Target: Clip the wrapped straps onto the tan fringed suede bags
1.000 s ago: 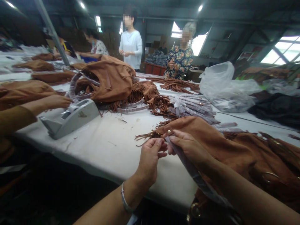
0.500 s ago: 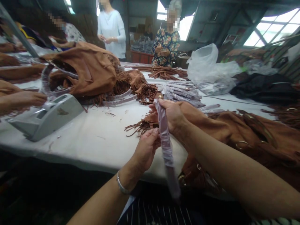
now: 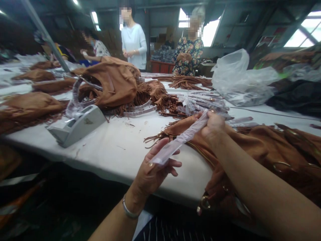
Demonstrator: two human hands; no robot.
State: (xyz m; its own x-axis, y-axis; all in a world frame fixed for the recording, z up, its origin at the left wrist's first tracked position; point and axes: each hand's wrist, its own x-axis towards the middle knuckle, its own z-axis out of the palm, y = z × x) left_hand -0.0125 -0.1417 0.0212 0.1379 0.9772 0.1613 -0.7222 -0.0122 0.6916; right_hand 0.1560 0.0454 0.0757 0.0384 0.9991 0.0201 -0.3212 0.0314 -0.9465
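Observation:
A bag strap [image 3: 188,134] wrapped in thin whitish plastic slants across the table's front, its upper end pinched in my right hand [image 3: 213,125]. My left hand [image 3: 154,170] has its fingers spread beneath the lower end, which lies across the palm. A gold stud shows beside that end. Under my right forearm a brown suede bag [image 3: 253,142] with gold rings spreads out, partly covered by the arm. Beyond my hands lies a pile of wrapped straps [image 3: 204,100]. Brown fringe tassels [image 3: 156,137] stick out close to my left hand.
A grey tape dispenser [image 3: 81,125] stands on the white table [image 3: 117,150] at left. Behind it sits a fringed brown bag [image 3: 112,83] with wrapped handles. A clear plastic bag [image 3: 238,80] is at right. Two people [image 3: 134,43] stand across the table; others work farther left.
The strap has swung from hanging nearly upright to a slant. My left hand has opened under its lower end. The view has shifted left, and the co-worker's hand near the dispenser is gone.

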